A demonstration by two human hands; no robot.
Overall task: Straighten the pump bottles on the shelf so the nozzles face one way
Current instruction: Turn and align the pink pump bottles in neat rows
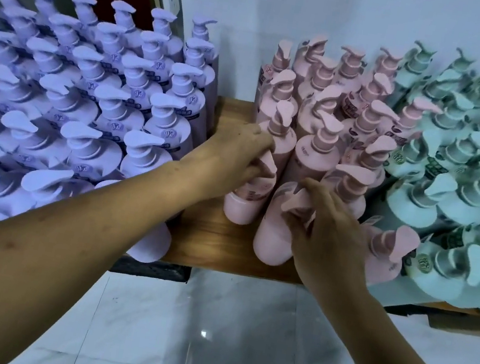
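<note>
You're working the pink bottles point(314, 152) mid-frame on the shelf point(208, 239). Left hand point(234, 149) is gripping the front-left pink bottle point(243, 204) by its pump, right hand point(331, 229) is pinching the nozzle of the front-middle pink bottle point(273, 243). Purple bottles point(90, 153) at left are looking aligned, pinks are pointing mixed ways, teal bottles point(463, 199) at right are too blurred to judge.

A smooth, matt plastic surface is being shown alike by the lilac plastic pump bottles point(90, 156), the pink plastic pump bottles point(315, 149) and the mint-green plastic pump bottles point(461, 196). Printed labels are being carried on their shoulders. Visible grain and a dull sheen are being shown by the brown wooden shelf point(211, 240). Light is being reflected by the glossy, pale, marble-patterned floor tiles point(242, 322). The white painted wall point(290, 2) is being seen as matt.
</note>
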